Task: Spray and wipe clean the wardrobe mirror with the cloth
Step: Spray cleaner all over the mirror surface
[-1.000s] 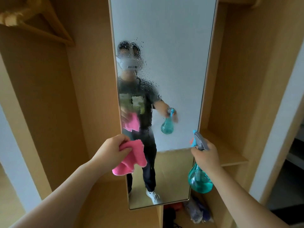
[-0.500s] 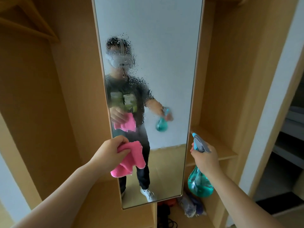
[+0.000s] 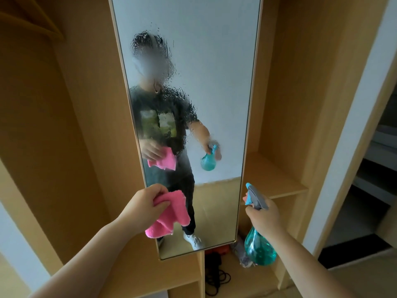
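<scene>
The tall wardrobe mirror (image 3: 214, 61) stands in a thin metal frame between wooden panels. Spray droplets cover its upper left and middle part. My left hand (image 3: 144, 204) grips a bunched pink cloth (image 3: 169, 216) in front of the mirror's lower left, a little away from the glass. My right hand (image 3: 263, 216) holds the neck of a teal spray bottle (image 3: 258, 248), its grey and blue nozzle pointing up and left at the mirror. The glass reflects a person holding the same cloth and bottle.
A wooden shelf (image 3: 277, 183) juts out to the right of the mirror. Below the mirror lie black cables (image 3: 217, 278) and a crumpled bag (image 3: 241, 253) in a low compartment. A wooden hanger edge (image 3: 32, 20) shows at top left. An open doorway lies on the right.
The view has shifted so the mirror sits further left and lower in frame. Both hands keep their hold and stay at about the same height before the glass.
</scene>
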The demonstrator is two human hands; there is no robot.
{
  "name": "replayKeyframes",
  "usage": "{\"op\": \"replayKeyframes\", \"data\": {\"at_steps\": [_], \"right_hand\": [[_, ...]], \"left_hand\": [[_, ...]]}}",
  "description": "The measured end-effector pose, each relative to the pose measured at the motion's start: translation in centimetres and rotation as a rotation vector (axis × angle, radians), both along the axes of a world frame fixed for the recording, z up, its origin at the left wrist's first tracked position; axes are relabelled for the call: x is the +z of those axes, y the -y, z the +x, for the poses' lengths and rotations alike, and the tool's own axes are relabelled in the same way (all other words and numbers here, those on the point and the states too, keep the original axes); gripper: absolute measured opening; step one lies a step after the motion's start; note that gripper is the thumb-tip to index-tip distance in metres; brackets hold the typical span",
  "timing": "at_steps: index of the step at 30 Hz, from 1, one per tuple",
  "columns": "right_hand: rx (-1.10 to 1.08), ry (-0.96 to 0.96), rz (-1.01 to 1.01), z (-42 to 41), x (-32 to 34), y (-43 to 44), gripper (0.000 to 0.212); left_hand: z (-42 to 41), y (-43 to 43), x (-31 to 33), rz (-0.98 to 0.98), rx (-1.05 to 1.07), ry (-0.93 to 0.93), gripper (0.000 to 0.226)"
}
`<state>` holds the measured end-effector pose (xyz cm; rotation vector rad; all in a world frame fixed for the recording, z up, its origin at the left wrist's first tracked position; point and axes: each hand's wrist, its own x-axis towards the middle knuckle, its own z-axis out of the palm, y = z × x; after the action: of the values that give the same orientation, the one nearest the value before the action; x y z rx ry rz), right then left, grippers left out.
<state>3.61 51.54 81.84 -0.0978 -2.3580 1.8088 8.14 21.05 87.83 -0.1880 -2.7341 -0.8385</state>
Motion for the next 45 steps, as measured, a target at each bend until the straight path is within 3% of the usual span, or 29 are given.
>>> {"op": "replayKeyframes", "data": {"at_steps": [15,19,22,26,33,41,45], "right_hand": [[0.059,0.034,0.103,0.0,-3.0,0.4,0.033],[0.025,0.03,0.101,-0.1,-3.5,0.6,0.022],[-0.007,-0.024,0.101,-0.3,-4.0,0.9,0.035],[0.111,0.027,0.087,-0.3,-4.2,1.4,0.027],[0.236,0.029,0.091,-0.2,-4.6,3.9,0.044],[0.267,-0.016,0.141,-0.5,-5.1,6.2,0.011],[0.279,-0.087,0.153,-0.4,-5.0,7.1,0.008]], "left_hand": [[0.7,0.7,-3.3,0.011,0.052,0.076,0.014],[0.9,0.9,-3.7,0.025,0.062,0.081,0.017],[1.1,1.2,-3.9,0.033,0.073,0.088,0.018],[1.4,1.8,-4.0,0.038,0.09,0.09,0.02],[2.4,3.8,-4.4,0.054,0.141,0.111,0.016],[3.5,5.6,-4.6,0.062,0.181,0.107,0.014],[3.8,6.0,-4.7,0.059,0.193,0.105,0.013]]}}
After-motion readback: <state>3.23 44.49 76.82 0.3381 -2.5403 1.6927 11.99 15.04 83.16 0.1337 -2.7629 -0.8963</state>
